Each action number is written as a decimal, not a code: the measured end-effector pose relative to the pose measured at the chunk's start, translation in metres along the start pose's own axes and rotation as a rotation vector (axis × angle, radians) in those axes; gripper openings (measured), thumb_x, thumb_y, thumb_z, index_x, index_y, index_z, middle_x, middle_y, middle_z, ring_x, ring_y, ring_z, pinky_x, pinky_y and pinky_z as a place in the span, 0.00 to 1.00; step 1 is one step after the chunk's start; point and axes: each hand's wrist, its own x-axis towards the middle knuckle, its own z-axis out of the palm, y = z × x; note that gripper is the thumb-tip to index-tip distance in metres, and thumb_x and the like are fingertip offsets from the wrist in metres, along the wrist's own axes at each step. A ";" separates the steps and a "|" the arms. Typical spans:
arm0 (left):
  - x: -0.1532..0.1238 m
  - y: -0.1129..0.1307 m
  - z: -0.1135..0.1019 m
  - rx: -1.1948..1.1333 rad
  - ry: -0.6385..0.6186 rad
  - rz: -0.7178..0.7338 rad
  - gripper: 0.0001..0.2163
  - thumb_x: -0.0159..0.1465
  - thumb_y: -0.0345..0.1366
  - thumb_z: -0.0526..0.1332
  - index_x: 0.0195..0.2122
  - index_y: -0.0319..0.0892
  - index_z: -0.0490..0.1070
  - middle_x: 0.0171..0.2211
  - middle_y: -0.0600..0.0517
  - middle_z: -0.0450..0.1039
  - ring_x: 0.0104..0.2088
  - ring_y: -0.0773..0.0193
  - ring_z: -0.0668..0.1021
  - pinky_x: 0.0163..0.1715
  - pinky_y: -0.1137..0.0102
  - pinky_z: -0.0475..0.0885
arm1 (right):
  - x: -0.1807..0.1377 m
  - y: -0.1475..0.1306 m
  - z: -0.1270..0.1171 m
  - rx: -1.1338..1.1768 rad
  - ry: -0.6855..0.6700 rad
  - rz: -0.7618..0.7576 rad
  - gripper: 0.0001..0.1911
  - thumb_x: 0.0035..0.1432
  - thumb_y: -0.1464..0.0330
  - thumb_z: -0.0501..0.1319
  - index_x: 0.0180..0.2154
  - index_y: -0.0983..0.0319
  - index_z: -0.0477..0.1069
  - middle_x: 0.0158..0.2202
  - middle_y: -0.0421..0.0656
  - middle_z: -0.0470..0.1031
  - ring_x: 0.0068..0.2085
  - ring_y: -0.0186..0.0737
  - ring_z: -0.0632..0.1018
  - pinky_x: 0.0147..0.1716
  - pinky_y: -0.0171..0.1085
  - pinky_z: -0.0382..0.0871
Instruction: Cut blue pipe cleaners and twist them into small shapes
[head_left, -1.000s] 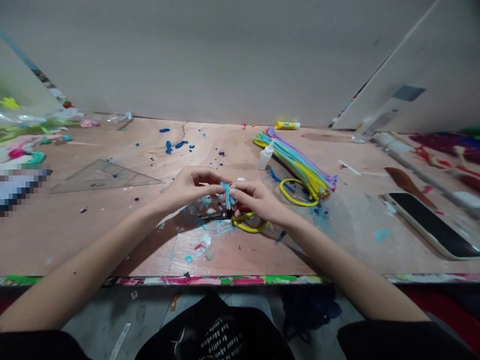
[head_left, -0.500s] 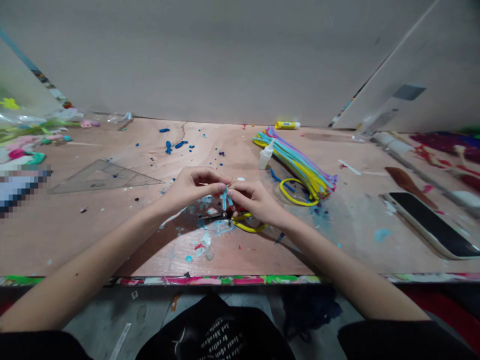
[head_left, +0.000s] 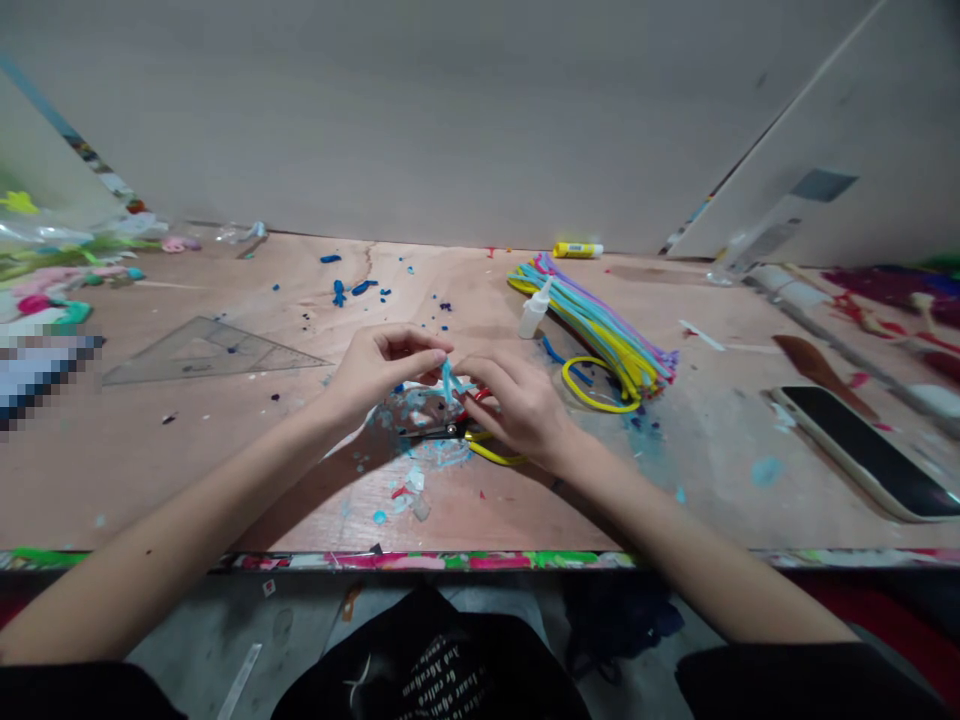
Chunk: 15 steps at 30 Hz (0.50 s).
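Grey board wall [head_left: 450, 120] behind a paint-stained plywood tabletop [head_left: 150, 470]; scattered dark-blue clay crumbs [head_left: 352, 288] on the wood toward the back; a clear plastic set square [head_left: 210, 355] flat on the left side; a yellow glue stick [head_left: 577, 250] lying near the wall; a white plastic glue bottle [head_left: 534, 312] standing upright just beside a thick bundle of yellow, blue and lilac pipe cleaners [head_left: 600, 330]; a yellow pipe-cleaner loop [head_left: 592, 390] against the bundle's near side; a black-faced smartphone [head_left: 862, 450] lying at an angle on the right.

At the middle of the table, a small light-blue pipe-cleaner piece [head_left: 448, 382] held up between both hands, above the table and not resting on it; long axis close to upright, upper end leaning slightly toward the left hand, a short branch jutting toward the right hand. Left hand [head_left: 382, 375] half closed, fingers curled, fingertips pinching the piece from the left; right hand [head_left: 521, 410] also half closed, fingertips on it from the right. Directly below, a pair of scissors with yellow handles [head_left: 487, 452], partly covered by the right hand.

Compared with half a second earlier, right hand raised and turned, knuckles higher, and less of the yellow handles showing; blue piece now leaning rather than nearly straight.
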 end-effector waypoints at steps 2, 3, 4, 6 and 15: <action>-0.001 -0.001 0.002 -0.017 0.007 -0.014 0.09 0.52 0.39 0.72 0.32 0.40 0.81 0.30 0.49 0.81 0.30 0.64 0.79 0.34 0.69 0.76 | 0.000 -0.001 0.001 -0.094 0.050 -0.038 0.09 0.66 0.73 0.57 0.48 0.65 0.70 0.43 0.51 0.79 0.44 0.44 0.79 0.40 0.40 0.75; -0.002 -0.001 0.003 -0.024 0.010 -0.021 0.10 0.52 0.39 0.73 0.32 0.39 0.81 0.30 0.49 0.81 0.30 0.64 0.79 0.34 0.69 0.76 | 0.000 -0.002 0.001 -0.125 0.078 -0.044 0.09 0.66 0.73 0.57 0.47 0.64 0.70 0.42 0.50 0.79 0.44 0.44 0.79 0.40 0.39 0.75; -0.003 -0.002 0.005 -0.031 0.012 -0.025 0.10 0.52 0.39 0.73 0.32 0.39 0.81 0.30 0.49 0.81 0.30 0.64 0.79 0.35 0.69 0.76 | 0.000 -0.003 0.001 -0.148 0.102 -0.047 0.09 0.66 0.73 0.58 0.47 0.64 0.71 0.42 0.49 0.79 0.43 0.43 0.80 0.39 0.39 0.75; -0.005 -0.003 0.007 -0.052 0.019 -0.031 0.10 0.52 0.39 0.73 0.32 0.39 0.81 0.30 0.49 0.81 0.30 0.64 0.79 0.35 0.69 0.76 | 0.000 -0.004 0.002 -0.171 0.135 -0.042 0.08 0.66 0.72 0.58 0.46 0.63 0.71 0.40 0.48 0.79 0.41 0.43 0.80 0.38 0.39 0.74; -0.014 -0.009 0.022 -0.063 0.140 0.090 0.08 0.55 0.38 0.72 0.33 0.41 0.81 0.34 0.49 0.81 0.34 0.62 0.81 0.36 0.69 0.76 | -0.002 -0.009 0.006 -0.129 0.152 0.126 0.06 0.64 0.71 0.58 0.41 0.61 0.72 0.36 0.45 0.80 0.37 0.41 0.79 0.36 0.39 0.71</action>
